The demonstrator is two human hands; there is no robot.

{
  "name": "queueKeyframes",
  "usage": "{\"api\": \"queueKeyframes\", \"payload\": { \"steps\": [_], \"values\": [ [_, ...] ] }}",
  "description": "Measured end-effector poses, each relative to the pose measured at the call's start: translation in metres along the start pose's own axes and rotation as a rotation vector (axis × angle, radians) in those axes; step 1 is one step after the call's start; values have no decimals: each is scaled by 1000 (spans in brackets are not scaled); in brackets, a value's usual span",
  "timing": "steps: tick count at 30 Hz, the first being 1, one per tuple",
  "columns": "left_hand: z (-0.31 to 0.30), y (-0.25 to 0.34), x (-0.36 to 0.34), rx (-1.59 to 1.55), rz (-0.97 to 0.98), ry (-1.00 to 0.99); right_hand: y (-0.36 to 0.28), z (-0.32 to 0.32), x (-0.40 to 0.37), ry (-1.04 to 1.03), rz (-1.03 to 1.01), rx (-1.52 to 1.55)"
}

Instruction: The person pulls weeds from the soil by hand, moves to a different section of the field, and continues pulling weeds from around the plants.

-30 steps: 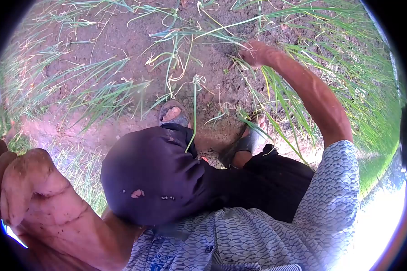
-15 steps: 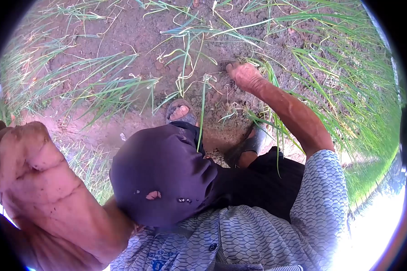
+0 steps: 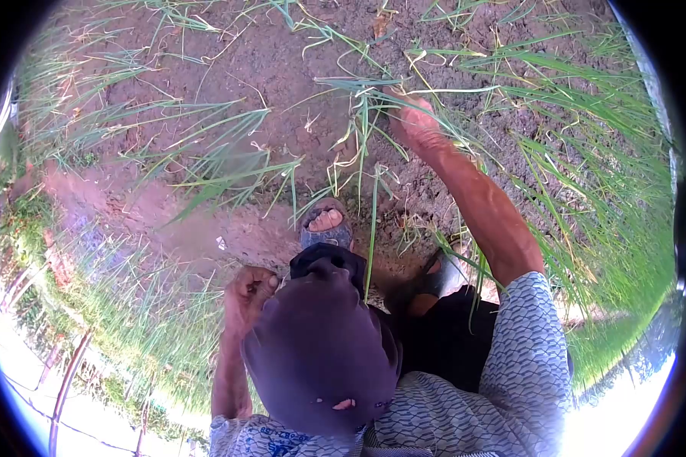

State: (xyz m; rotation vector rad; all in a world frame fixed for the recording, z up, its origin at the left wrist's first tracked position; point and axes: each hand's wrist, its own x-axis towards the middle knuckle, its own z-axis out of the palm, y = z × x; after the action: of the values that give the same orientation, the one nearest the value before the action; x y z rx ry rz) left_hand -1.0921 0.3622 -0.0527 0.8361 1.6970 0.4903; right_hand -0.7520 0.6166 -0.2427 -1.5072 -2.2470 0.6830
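Note:
My right hand [image 3: 418, 122] reaches down to the muddy soil, against the base of a green onion-like plant [image 3: 366, 95] with long thin leaves. Those leaves cross in front of its fingertips, so their grip is hidden. My left hand [image 3: 250, 293] is curled closed beside my dark-clothed knee [image 3: 320, 350], and nothing sticks out of it. One long green leaf [image 3: 373, 236] stands between my knee and my right forearm.
More onion-like plants grow in the wet soil [image 3: 312, 152] to the left [image 3: 213, 145] and right [image 3: 587, 175]. My sandalled foot [image 3: 326, 225] rests at the bed's edge, my other foot [image 3: 434, 278] to its right. Grass [image 3: 145, 320] and thin poles [image 3: 65, 388] are at lower left.
My left arm has swung from close to the camera down beside my knee. My right hand has shifted slightly onto another plant's leaves. The view has tilted, so the ground appears shifted.

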Motion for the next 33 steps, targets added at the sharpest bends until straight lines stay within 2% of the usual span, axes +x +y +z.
{"api": "queueKeyframes", "payload": {
  "steps": [2, 3, 6, 8, 11, 12, 15, 16, 19, 20, 22, 24, 27, 28, 31, 32, 33],
  "values": [
    [7, -20, 10, 90, -290, 40, 8, 16, 7, 212, 29, 30],
    [7, -32, 19, 42, -267, 80, 11, 23, 8, 315, 45, 45],
    [4, -51, 60, -146, -216, 206, -7, -10, 29, 97, 606, 496],
    [-3, -67, 83, -218, -202, 289, -14, -14, 44, -16, 686, 311],
    [-5, -77, 108, -234, -151, 384, 8, 6, 49, -23, 163, -66],
    [-6, -76, 112, -230, -150, 386, 1, 1, 51, 31, 172, 3],
    [-12, -89, 123, -132, -157, 369, 1, 3, 61, -99, 174, -139],
    [-14, -96, 125, -85, -162, 358, -1, 2, 63, -164, 263, -101],
    [-19, -103, 130, -21, -129, 330, 8, 7, 71, -73, 137, -159],
    [-20, -104, 131, -10, -138, 326, 16, 6, 72, -126, 140, -144],
    [-21, -101, 132, 12, -158, 315, 36, 2, 76, -285, 94, 140],
    [-21, -102, 132, 24, -182, 315, 37, -12, 75, -504, 248, 427],
    [-17, -67, 131, 158, -196, 307, 8, -32, 80, -221, 637, 765],
    [-16, -56, 129, 226, -198, 301, 5, -29, 83, -131, 682, 648],
    [-17, -70, 134, 114, -181, 302, 12, 1, 92, -94, 581, 550],
    [-17, -78, 135, 83, -168, 312, 13, 10, 96, -133, 544, 260],
    [-16, -81, 136, 52, -156, 320, 6, 13, 100, -83, 514, 192]
  ]
}}
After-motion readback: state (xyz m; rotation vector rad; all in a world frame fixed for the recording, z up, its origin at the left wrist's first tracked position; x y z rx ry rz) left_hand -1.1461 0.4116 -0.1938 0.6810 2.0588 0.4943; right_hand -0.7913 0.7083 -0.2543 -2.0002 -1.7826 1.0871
